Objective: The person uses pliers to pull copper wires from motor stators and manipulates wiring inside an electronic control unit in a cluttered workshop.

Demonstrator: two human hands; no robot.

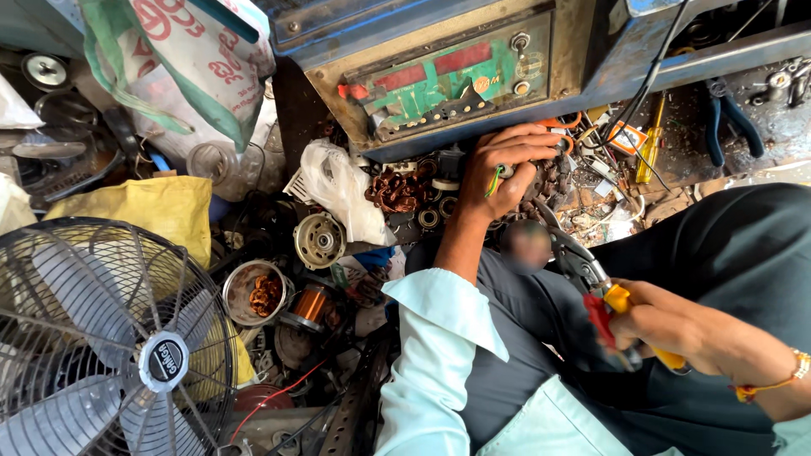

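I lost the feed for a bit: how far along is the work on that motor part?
Done: nothing in view looks finished. In hand: the left hand grips the dark wound motor part under the blue machine, with a green wire between its fingers; the right hand holds the yellow and red pliers, jaws pointing at it but apart from it. Left: loose copper coils and spare parts lie about.

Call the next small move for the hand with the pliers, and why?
Probably bring the pliers up to the motor part under the left hand. The right hand grips their red and yellow handles, the tips point at that part but stand short of it, and the left hand already steadies it, green wire between its fingers.
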